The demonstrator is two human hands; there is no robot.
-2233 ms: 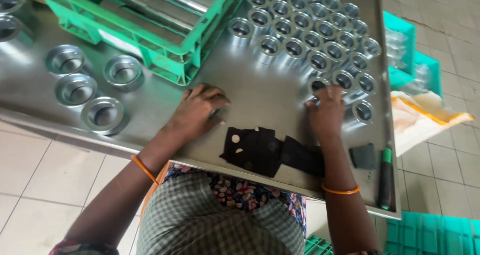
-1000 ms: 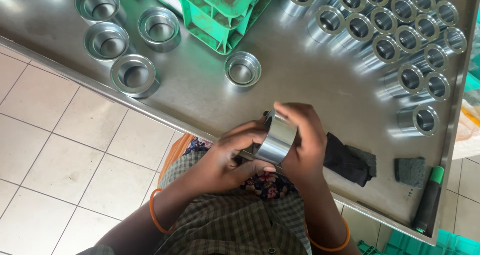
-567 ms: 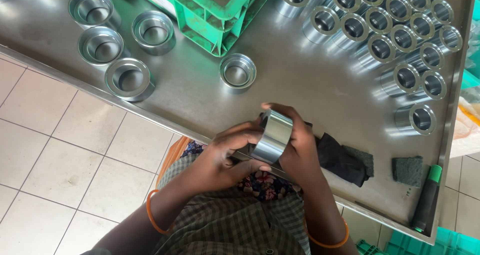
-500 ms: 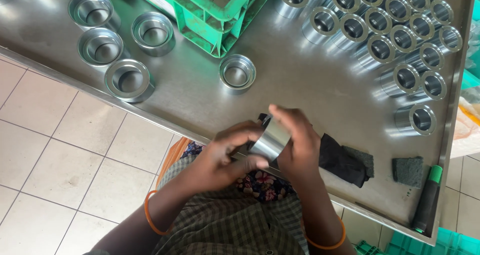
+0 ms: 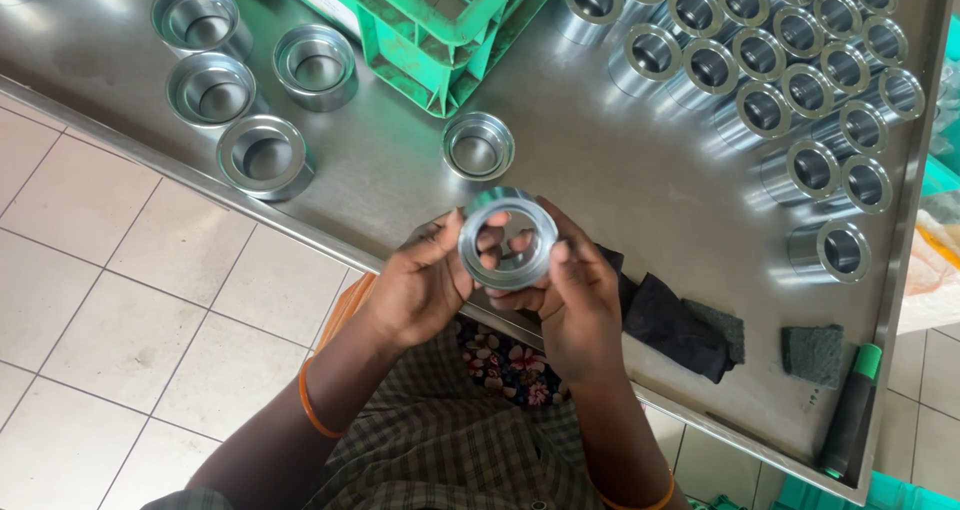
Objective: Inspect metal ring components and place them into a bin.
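A person is holding a shiny metal ring [image 5: 507, 238] up over the near edge of a steel desk [image 5: 600, 160], its open bore facing the camera. The left hand [image 5: 420, 290] and right hand [image 5: 575, 300] are both pinching its rim from opposite sides. A black cloth [image 5: 675, 325] is lying just beside the right hand, with rows of similar metal cups [image 5: 790, 80] standing farther back.

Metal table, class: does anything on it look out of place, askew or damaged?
One metal ring sits alone beside the green crate, apart from both ring clusters. The black cloth lies crumpled. No damage shows. Both hands hold another ring.
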